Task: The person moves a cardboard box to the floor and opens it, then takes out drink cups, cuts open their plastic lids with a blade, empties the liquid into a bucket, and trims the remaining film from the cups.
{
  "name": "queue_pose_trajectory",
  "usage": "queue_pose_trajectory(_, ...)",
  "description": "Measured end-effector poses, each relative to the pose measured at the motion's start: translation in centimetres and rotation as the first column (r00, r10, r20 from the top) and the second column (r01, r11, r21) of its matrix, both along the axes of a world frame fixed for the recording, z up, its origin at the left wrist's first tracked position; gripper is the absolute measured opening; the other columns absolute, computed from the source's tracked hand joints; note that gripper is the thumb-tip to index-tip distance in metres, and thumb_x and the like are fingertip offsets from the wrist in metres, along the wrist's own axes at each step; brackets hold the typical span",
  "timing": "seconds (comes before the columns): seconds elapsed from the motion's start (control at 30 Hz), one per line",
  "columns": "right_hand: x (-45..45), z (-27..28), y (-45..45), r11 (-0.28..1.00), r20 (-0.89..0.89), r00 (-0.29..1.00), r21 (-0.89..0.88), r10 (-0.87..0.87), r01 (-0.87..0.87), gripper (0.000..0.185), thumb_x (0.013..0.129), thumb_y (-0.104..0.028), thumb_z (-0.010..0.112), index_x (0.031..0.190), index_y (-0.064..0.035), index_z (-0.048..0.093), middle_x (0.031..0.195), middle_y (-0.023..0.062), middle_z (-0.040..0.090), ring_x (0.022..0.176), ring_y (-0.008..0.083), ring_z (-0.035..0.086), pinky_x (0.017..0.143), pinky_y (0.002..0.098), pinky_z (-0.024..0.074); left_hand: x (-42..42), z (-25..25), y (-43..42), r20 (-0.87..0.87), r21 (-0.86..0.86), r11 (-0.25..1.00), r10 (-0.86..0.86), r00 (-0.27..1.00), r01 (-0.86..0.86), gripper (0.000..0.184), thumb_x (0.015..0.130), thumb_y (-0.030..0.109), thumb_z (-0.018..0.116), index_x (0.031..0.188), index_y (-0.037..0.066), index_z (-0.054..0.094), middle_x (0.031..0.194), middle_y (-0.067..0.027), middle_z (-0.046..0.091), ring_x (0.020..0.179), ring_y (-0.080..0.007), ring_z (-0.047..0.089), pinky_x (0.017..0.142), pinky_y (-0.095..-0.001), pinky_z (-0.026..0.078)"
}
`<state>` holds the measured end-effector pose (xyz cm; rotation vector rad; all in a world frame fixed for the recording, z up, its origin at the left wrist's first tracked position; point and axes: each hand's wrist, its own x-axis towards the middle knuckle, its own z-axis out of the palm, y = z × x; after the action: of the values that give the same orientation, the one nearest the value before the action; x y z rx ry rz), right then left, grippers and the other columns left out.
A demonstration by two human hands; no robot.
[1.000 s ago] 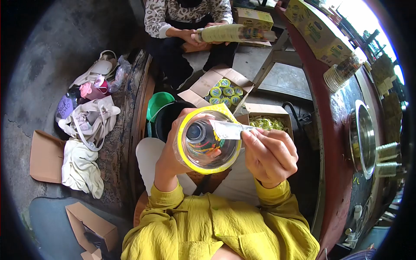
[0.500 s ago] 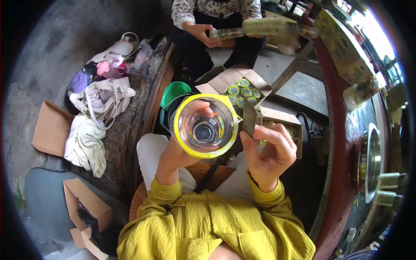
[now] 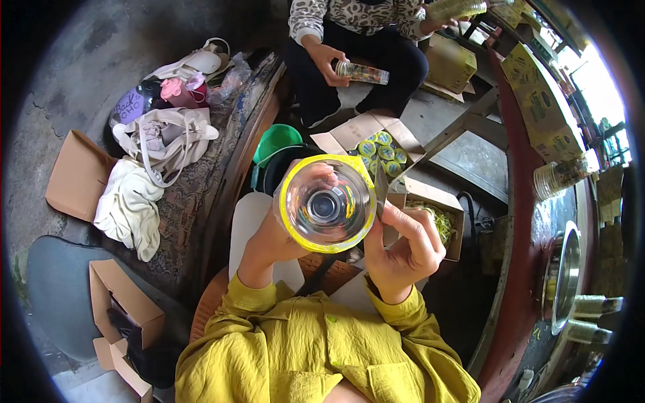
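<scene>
A clear plastic cup with a yellow rim (image 3: 295, 232) faces the camera with its open mouth, and coloured print shows through its wall. My left hand (image 3: 272, 235) is wrapped round the cup from the left and behind, its fingers seen through the plastic. At the cup's right edge, my right hand (image 3: 406, 245) pinches a thin flat metal blade (image 3: 381, 190), which stands upright against the rim. A little yellow film sticks out at the rim's upper right, beside the blade.
Beyond the cup are a carton of yellow-lidded cups (image 3: 342, 132), a box of yellow-green scraps (image 3: 435, 218) and a green bucket (image 3: 277, 142). A co-worker (image 3: 363, 33) sits opposite holding cup stacks. On the right bench (image 3: 507, 269) stands a metal basin (image 3: 568, 277); bags (image 3: 164, 134) lie left.
The blade has gone from lying across the cup's mouth to upright at its right edge. My right hand has moved nearer the cup. The co-worker's hands have parted, each with cups.
</scene>
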<state>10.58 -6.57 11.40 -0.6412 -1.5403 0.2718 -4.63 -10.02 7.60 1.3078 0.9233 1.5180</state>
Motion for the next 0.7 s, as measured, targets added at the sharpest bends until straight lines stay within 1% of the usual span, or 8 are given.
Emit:
queue_pose_trajectory(0.07, 0.3, 0.0, 0.3, 1.000, -0.014, 1.000, 0.002, 0.011, -0.011, 0.025, 0.058, 0.009, 0.069, 0.080, -0.0026, 0.066, 0.056, 0.0054, 0.055, 0.045, 0.0110, 0.050, 0.043, 0.0193, 0.0373, 0.3, -0.3, 0.7, -0.030, 0.112, 0.993, -0.036, 0.999, 0.039, 0.075, 0.058, 0.004, 0.079, 0.121, 0.005, 0.038, 0.109, -0.0065, 0.047, 0.100, -0.0153, 0.050, 0.087, -0.0284, 0.041)
queue_pose_trajectory(0.17, 0.7, -0.2, 0.2, 0.999, -0.029, 0.999, -0.028, 0.034, -0.035, 0.025, 0.058, 0.009, 0.069, 0.080, -0.0020, 0.066, 0.057, 0.0050, 0.054, 0.046, 0.0099, 0.049, 0.042, 0.0190, 0.0362, 0.4, -0.5, 1.2, -0.147, 0.257, 0.966, -0.004, 0.989, 0.042, 0.075, 0.058, 0.003, 0.079, 0.121, 0.005, 0.038, 0.110, -0.0059, 0.047, 0.101, -0.0146, 0.049, 0.086, -0.0274, 0.041)
queue_pose_trajectory(0.3, 0.6, -0.2, -0.5, 0.999, -0.033, 0.999, -0.050, 0.012, -0.013, 0.025, 0.058, 0.009, 0.069, 0.081, -0.0016, 0.066, 0.057, 0.0046, 0.053, 0.046, 0.0088, 0.049, 0.042, 0.0186, 0.0354, 0.1, -0.5, 0.8, -0.076, 0.179, 0.976, -0.113, 0.991, 0.125, 0.077, 0.059, 0.000, 0.077, 0.123, 0.005, 0.035, 0.110, -0.0053, 0.046, 0.104, -0.0127, 0.047, 0.088, -0.0257, 0.039)
queue_pose_trajectory(0.4, 0.2, -0.2, -0.6, 0.999, -0.043, 0.999, -0.045, 0.000, -0.002, 0.025, 0.058, 0.009, 0.069, 0.080, -0.0016, 0.066, 0.057, 0.0047, 0.054, 0.046, 0.0087, 0.048, 0.042, 0.0186, 0.0352, -0.2, -0.6, 0.7, -0.089, 0.120, 0.991, -0.045, 0.995, 0.056, 0.077, 0.060, 0.000, 0.076, 0.124, 0.006, 0.035, 0.112, -0.0047, 0.045, 0.105, -0.0132, 0.046, 0.088, -0.0255, 0.040)
queue_pose_trajectory(0.47, 0.0, -0.2, -0.9, 0.998, -0.021, 0.999, -0.046, -0.040, 0.039, 0.024, 0.058, 0.009, 0.070, 0.080, -0.0015, 0.066, 0.058, 0.0050, 0.054, 0.046, 0.0088, 0.048, 0.041, 0.0186, 0.0353, 0.5, -0.3, 0.4, 0.209, 0.040, 0.998, -0.055, 0.976, 0.048, 0.075, 0.062, 0.000, 0.075, 0.124, 0.006, 0.035, 0.112, -0.0048, 0.045, 0.105, -0.0139, 0.046, 0.089, -0.0258, 0.040)
queue_pose_trajectory(0.57, -0.2, -0.5, -0.9, 0.999, -0.023, 1.000, -0.032, -0.022, 0.021, 0.024, 0.058, 0.009, 0.070, 0.079, -0.0013, 0.065, 0.058, 0.0057, 0.056, 0.045, 0.0088, 0.048, 0.041, 0.0188, 0.0352, 0.6, -0.9, 0.5, 0.408, 0.048, 0.989, -0.150, 0.901, 0.143, 0.075, 0.065, 0.002, 0.073, 0.126, 0.006, 0.030, 0.114, -0.0066, 0.043, 0.104, -0.0155, 0.047, 0.090, -0.0283, 0.040)
queue_pose_trajectory(0.63, -0.3, -0.5, -0.9, 0.999, -0.018, 0.999, -0.037, -0.033, 0.033, 0.024, 0.058, 0.009, 0.070, 0.079, -0.0012, 0.065, 0.058, 0.0061, 0.056, 0.045, 0.0090, 0.049, 0.041, 0.0188, 0.0353, 0.7, -1.0, 0.7, 0.107, 0.175, 0.984, -0.044, 0.993, 0.025, 0.077, 0.066, 0.003, 0.072, 0.127, 0.006, 0.027, 0.115, -0.0078, 0.043, 0.104, -0.0162, 0.048, 0.091, -0.0296, 0.040)
queue_pose_trajectory(0.7, -0.3, -0.5, -0.9, 0.998, -0.019, 0.999, -0.041, -0.043, 0.042, 0.023, 0.058, 0.009, 0.070, 0.078, -0.0013, 0.065, 0.058, 0.0064, 0.056, 0.045, 0.0091, 0.049, 0.041, 0.0188, 0.0356, 0.5, -0.9, 0.9, -0.025, 0.254, 0.967, 0.013, 1.000, -0.007, 0.078, 0.065, 0.002, 0.073, 0.127, 0.006, 0.025, 0.115, -0.0092, 0.043, 0.104, -0.0172, 0.048, 0.091, -0.0310, 0.039)
